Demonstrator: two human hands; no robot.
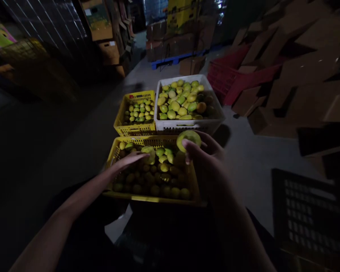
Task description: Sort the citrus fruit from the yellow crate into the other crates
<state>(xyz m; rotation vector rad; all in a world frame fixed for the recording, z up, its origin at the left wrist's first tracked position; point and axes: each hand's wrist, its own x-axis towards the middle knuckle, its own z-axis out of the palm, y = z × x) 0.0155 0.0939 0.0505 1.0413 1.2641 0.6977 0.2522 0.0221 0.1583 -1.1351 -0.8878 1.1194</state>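
My right hand point(205, 149) is closed round a yellow-green fruit point(189, 140), held up over the right edge of the near yellow crate point(158, 199). Over the left half of that crate, my left hand point(134, 157) has its fingers against another yellow-green fruit point(149, 155). Many green and yellow fruits lie in the near crate, its front part in shadow. Behind it stand a smaller yellow crate point(136, 132) with small fruits and a white crate point(187, 122) heaped with larger ones, one of them orange point(201, 107).
A red crate point(222, 79) with cardboard stands at the back right, beside piled flattened boxes point(308, 94). A black slotted crate point(303, 219) is at the lower right. Further back are a blue pallet point(174, 60) with boxes and a stack of cartons point(109, 53).
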